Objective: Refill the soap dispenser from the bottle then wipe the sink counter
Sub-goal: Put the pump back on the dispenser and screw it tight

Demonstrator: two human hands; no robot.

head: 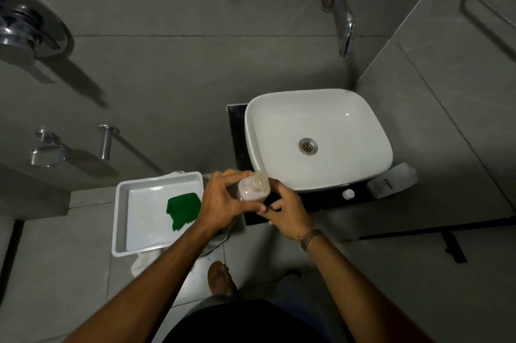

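Hands: your left hand (220,200) grips the soap dispenser (251,189) so it stays put; your right hand (284,207) pinches its base.
Cloth: green cloth (183,210) waits in the tray (122,203) for wiping.

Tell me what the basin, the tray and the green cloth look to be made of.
Basin: likely glazed ceramic, glossy white with a sharp highlight. Tray: probably plastic, smooth white with thin moulded walls and a soft sheen. Green cloth: soft fabric, matte and rumpled with an uneven edge.
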